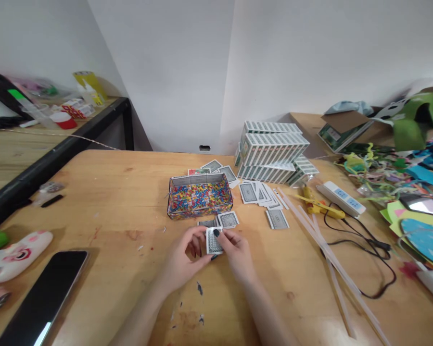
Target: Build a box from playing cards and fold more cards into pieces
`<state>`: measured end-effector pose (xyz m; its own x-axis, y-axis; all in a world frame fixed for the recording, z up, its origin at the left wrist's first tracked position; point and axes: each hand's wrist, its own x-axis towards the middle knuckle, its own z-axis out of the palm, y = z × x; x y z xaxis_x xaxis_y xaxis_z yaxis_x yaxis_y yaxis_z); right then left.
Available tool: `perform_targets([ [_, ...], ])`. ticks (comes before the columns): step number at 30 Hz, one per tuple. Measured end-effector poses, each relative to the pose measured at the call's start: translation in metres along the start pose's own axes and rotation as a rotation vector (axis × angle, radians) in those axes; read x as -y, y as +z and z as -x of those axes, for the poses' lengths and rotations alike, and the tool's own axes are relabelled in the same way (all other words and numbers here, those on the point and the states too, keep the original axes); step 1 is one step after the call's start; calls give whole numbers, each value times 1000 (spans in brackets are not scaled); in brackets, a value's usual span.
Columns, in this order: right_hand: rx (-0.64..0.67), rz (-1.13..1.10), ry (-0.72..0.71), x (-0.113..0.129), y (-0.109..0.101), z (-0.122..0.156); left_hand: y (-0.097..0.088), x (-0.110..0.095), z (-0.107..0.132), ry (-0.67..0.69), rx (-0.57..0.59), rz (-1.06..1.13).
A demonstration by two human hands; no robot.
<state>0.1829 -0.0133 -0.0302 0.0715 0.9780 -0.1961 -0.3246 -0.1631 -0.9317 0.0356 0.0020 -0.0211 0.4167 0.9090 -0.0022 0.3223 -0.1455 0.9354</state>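
Between my two hands is a playing card [213,242] with a grey patterned back, perhaps more than one. My left hand [185,254] grips its left and lower edge with thumb and fingers. My right hand [237,252] pinches its upper right side, the dark-nailed thumb lying on the card's back. Just beyond, more playing cards [228,219] lie on the table by the front of an open box [200,192] lined with colourful patterned paper. Grey card backs show along the box's rear inner wall. What lies behind the held card is hidden.
Scattered cards [250,192] lie right of the box, before stacked striped cartons [272,149]. Glue sticks [324,250], a yellow glue gun [319,204], its cord and a power strip [341,198] occupy the right. A phone [45,293] and a plush toy [19,254] lie left.
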Motion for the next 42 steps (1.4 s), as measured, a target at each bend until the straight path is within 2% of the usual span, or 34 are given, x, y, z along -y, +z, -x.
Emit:
perform_targets([
  [14,53,-78,105,2,1,0,-2,2,0,41,-46,-245],
  [23,69,-100,103,5,2,1,0,5,2,82,-15,-285],
  [28,69,-68,103,7,2,1,-1,2,1,135,-38,-270],
  [34,116,-74,129,9,1,0,1,-1,1,97,-72,-239],
  [42,93,-89,154,7,1,1,-1,-2,-1,60,-24,-211],
])
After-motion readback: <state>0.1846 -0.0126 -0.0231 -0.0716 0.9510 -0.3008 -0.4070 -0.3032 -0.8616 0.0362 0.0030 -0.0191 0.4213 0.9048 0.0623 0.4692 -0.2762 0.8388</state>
